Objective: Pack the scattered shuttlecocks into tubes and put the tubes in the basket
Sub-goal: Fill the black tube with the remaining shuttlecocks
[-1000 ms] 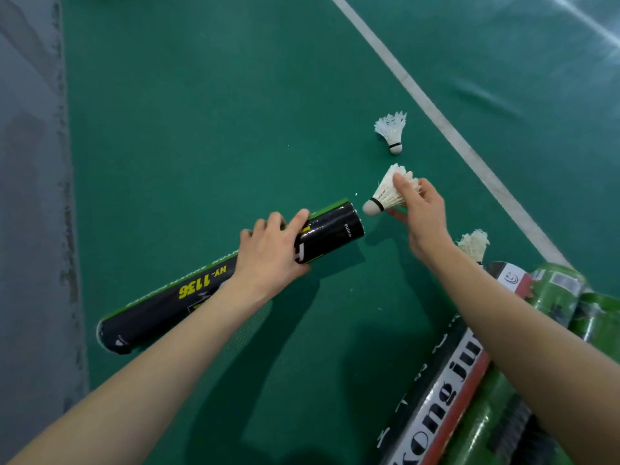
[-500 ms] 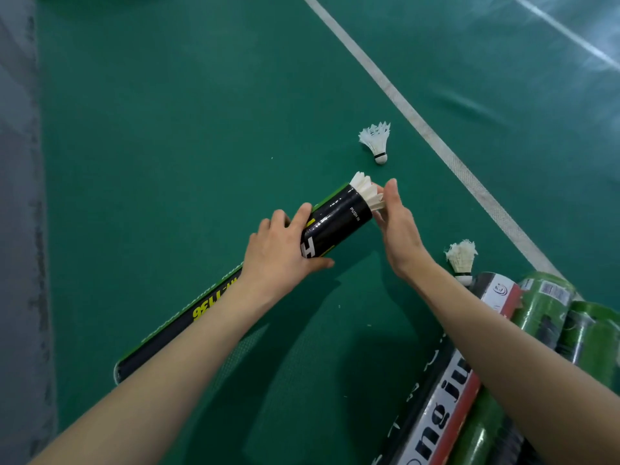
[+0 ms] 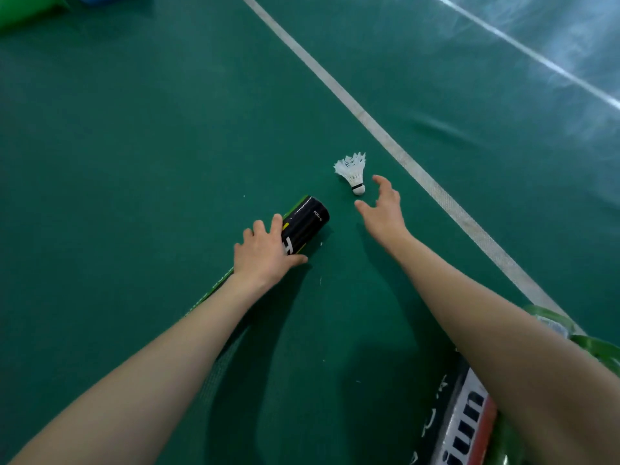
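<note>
- While gripping the black tube [image 3: 303,224] near its open end, left hand [image 3: 265,255] wraps around it: fingers [image 3: 259,227] over the top, thumb underneath toward 3 o'clock.
- Tube lying on the green court floor [image 3: 134,146], mouth pointing to about 1 o'clock, rest of the body running back toward 7 o'clock under the left forearm; only a thin green edge visible there.
- White print on the tube side, too small to read.
- Right hand [image 3: 384,209] empty and spread, fingers and thumb apart, reaching toward 11 o'clock.
- Loose white shuttlecock [image 3: 353,171] on the floor just beyond the right fingertips, at 11 o'clock from that hand; not touching it.
- Shuttlecock cork end with black band pointing to about 5 o'clock, feathers fanned toward 12 o'clock.
- Shuttlecock at roughly 1 o'clock from the tube mouth, near but apart.
- White court line [image 3: 385,139] running diagonally from 11 o'clock down to 4 o'clock, passing just right of the shuttlecock and right hand.
- More tubes at the 5 o'clock corner, partly hidden by the right forearm: one black-white-red with large lettering [image 3: 466,417], green ones [image 3: 600,350] beside it.
- Green object [image 3: 23,8] at the 10 o'clock corner, cut off by the frame; cannot tell what.
</note>
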The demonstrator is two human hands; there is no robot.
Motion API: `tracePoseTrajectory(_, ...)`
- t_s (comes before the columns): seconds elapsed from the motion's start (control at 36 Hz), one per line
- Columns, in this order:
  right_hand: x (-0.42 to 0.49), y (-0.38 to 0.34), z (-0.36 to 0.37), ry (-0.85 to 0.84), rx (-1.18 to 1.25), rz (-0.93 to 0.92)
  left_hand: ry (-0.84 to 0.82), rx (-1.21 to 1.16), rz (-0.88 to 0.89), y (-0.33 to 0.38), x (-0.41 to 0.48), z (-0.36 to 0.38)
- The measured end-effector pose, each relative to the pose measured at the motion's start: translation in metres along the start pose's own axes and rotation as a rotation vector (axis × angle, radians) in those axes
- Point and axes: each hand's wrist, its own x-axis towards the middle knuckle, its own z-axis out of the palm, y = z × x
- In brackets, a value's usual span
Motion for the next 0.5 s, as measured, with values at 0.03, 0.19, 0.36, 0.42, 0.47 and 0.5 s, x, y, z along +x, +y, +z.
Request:
tracePoseTrajectory(0.03,0.008,-0.003,-0.002,-0.012,-0.054,-0.030,-0.006,0.004,-0.001,-0.001,0.002,0.003)
tracePoseTrajectory(0.19,0.056,-0.016,0.008,-0.122,-0.277,-0.082,0.060,0.065,0.020,-0.003,0.005,0.017)
tracePoseTrajectory(0.36,0.086,-0.025,0.022,-0.168,-0.592,-0.088,0.037,0.073,0.024,-0.004,0.008,0.015)
tracePoseTrajectory(0.42,0.093,-0.026,0.026,-0.176,-0.660,-0.066,0.038,0.093,0.027,-0.003,0.007,0.015)
tracePoseTrajectory(0.47,0.095,-0.024,0.029,-0.162,-0.700,-0.050,0.029,0.105,0.026,-0.002,0.008,0.016)
tracePoseTrajectory(0.5,0.095,-0.023,0.029,-0.145,-0.722,-0.064,0.021,0.100,0.023,-0.002,0.009,0.015)
